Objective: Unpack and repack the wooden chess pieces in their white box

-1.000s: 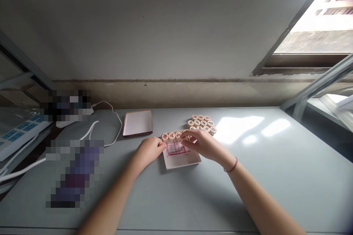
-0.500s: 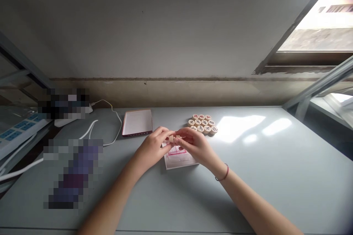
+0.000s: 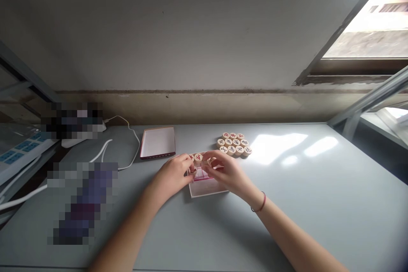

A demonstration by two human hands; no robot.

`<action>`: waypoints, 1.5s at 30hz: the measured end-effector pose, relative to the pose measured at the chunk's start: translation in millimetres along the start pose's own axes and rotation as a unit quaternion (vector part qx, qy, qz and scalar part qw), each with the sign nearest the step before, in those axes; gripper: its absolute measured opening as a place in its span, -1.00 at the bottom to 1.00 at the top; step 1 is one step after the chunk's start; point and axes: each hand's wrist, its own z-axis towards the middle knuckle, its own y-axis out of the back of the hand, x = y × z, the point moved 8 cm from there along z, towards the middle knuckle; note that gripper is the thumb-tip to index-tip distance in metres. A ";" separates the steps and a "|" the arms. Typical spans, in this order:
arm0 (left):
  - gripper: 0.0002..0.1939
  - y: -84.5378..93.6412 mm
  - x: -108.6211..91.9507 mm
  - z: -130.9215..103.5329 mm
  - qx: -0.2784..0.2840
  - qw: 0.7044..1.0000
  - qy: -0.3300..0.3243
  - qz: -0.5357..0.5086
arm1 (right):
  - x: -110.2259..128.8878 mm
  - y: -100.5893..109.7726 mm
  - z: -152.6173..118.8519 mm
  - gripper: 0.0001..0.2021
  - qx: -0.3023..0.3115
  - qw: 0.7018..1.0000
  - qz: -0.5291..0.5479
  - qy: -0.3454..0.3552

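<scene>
A shallow box (image 3: 210, 188) with a pink-lined sheet inside lies under both hands. Along its far side sit round wooden Chinese chess pieces (image 3: 198, 157) with red characters, partly covered by fingers. My left hand (image 3: 175, 171) reaches over the box's left side, its thumb and fingers closed on a Chinese chess piece (image 3: 193, 171). Over the right side, my right hand (image 3: 227, 168) has its thumb and forefinger curled around what looks like the pale edge of another piece, mostly hidden. Just behind stands a block of several Chinese chess pieces (image 3: 236, 141) in rows.
An upturned box lid (image 3: 158, 142) lies at the back left of the grey table (image 3: 287, 212). White cables (image 3: 134, 136) and a power strip (image 3: 27, 146) are at the far left, beside blurred-out items. Sunlight patches brighten the right side; a wall runs behind.
My hands have drawn slightly apart and lowered to the box. Pieces held between my fingers earlier now show face up at the box's far side, and one sits under my left fingers.
</scene>
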 end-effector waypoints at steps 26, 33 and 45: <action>-0.79 -6.8 34.2 -0.9 0.062 0.990 0.125 -0.017 | 17.5 -48.2 0.9 -0.94 0.066 0.881 -0.448 0.137; -0.75 5.3 31.7 -2.1 0.040 0.989 0.140 -0.005 | 11.8 26.5 27.8 -0.77 -0.024 0.917 -0.398 0.020; -0.75 14.4 34.0 0.4 -0.008 0.991 0.136 0.009 | -47.1 86.3 101.8 -0.70 0.025 0.852 -0.482 -0.204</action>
